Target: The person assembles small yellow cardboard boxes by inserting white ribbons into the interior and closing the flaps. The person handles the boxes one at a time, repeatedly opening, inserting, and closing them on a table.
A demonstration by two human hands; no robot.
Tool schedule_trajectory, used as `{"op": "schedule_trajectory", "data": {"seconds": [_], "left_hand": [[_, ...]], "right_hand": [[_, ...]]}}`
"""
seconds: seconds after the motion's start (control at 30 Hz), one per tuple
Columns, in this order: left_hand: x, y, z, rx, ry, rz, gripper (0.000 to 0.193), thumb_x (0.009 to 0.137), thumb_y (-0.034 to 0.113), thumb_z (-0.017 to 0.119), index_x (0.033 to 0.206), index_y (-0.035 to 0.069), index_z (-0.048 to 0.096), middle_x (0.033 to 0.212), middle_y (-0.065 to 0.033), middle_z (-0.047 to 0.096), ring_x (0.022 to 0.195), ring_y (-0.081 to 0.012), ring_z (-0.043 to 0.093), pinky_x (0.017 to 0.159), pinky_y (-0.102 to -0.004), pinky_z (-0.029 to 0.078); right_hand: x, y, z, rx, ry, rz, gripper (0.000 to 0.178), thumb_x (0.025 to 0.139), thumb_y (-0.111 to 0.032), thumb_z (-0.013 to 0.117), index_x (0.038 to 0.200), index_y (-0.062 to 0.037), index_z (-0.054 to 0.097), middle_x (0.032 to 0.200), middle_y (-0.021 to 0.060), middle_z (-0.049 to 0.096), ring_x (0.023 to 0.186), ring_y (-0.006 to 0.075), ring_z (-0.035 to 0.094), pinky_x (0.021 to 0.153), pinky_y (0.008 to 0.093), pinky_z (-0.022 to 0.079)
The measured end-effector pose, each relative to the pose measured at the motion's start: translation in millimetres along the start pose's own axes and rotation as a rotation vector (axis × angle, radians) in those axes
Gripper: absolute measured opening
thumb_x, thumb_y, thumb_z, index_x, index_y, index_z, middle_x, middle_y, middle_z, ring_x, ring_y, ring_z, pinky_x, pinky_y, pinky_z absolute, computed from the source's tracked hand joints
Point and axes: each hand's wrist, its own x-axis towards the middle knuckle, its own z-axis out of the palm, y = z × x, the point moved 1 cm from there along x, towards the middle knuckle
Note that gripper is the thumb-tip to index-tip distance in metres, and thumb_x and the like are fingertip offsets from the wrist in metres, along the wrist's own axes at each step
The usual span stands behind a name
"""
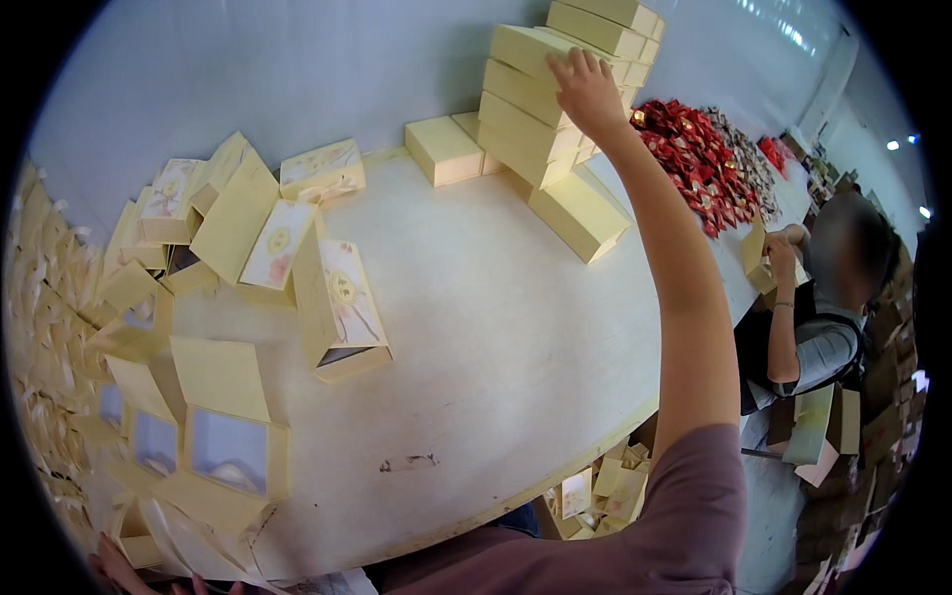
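Note:
My right arm stretches far over the table to a tall stack of closed cream boxes (pixel 531 134). My right hand (pixel 589 91) has its fingers bent over the end of the cream box (pixel 526 48) on top of the front column, gripping it. The thumb side is partly hidden. At the lower left rim, part of a hand (pixel 119 567) shows beside an open cream box (pixel 139 540), and some fingertips (pixel 203 587) appear near it. I cannot tell whether either belongs to my left hand.
Cream gift boxes with printed panels (pixel 347 297) and open boxes with pale linings (pixel 228 446) crowd the table's left. Red packets (pixel 684 159) are heaped beyond the stack. At right another person (pixel 823 327) handles a cream box (pixel 759 253). More boxes (pixel 600 491) lie below the table edge.

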Motion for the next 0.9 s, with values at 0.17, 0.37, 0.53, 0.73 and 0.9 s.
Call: {"op": "schedule_trajectory", "data": {"seconds": [0.17,0.37,0.53,0.73,0.9], "left_hand": [[-30.4,-15.1,0.9,-0.373,-0.324,0.226,0.024,0.080,0.022,0.045,0.076,0.002,0.057,0.079,-0.0146,0.057,0.087,-0.0364,0.053,0.087,-0.0570,0.033],[-23.9,67.8,67.5,-1.109,-0.761,-0.152,0.030,0.069,0.012,0.056,0.097,0.000,0.054,0.091,-0.0163,0.058,0.085,-0.0310,0.056,0.079,-0.0348,0.044],[1.9,136.5,104.2,-0.877,-0.945,-0.008,0.060,0.071,0.023,0.062,0.121,-0.001,0.038,0.111,-0.0244,0.047,0.093,-0.0387,0.052,0.072,-0.0394,0.046],[23.9,178.0,141.0,-0.491,-1.278,0.091,0.068,0.070,0.029,0.062,0.124,-0.001,0.033,0.106,-0.0390,0.042,0.087,-0.0414,0.055,0.063,-0.0388,0.049],[25.6,210.5,158.7,-0.221,-1.327,0.276,0.069,0.064,0.023,0.062,0.123,0.000,0.034,0.086,-0.0381,0.050,0.080,-0.0452,0.055,0.061,-0.0403,0.049]], "right_hand": [[-3.0,14.2,-78.3,0.388,0.192,0.301,0.035,0.068,-0.017,0.060,0.101,-0.0104,0.053,0.093,0.0109,0.052,0.085,0.0235,0.054,0.069,0.0334,0.046],[-125.3,-49.7,-170.5,1.695,-0.077,1.209,0.037,0.076,-0.019,0.055,0.105,0.0032,0.049,0.097,0.0087,0.052,0.087,0.0159,0.052,0.069,0.0293,0.047],[-257.8,-149.3,-249.9,1.939,-0.481,1.764,0.029,0.084,-0.020,0.045,0.108,-0.0041,0.041,0.101,0.0091,0.053,0.094,0.0175,0.053,0.075,0.0344,0.047],[-250.3,-178.6,-307.9,1.245,-0.570,0.878,0.039,0.071,-0.008,0.065,0.105,0.0021,0.049,0.108,0.0179,0.048,0.099,0.0273,0.050,0.079,0.0354,0.044],[-267.3,-187.9,-292.9,1.262,-0.374,0.464,0.045,0.065,-0.014,0.070,0.104,0.0018,0.054,0.116,0.0215,0.045,0.105,0.0361,0.046,0.083,0.0381,0.042]]}}
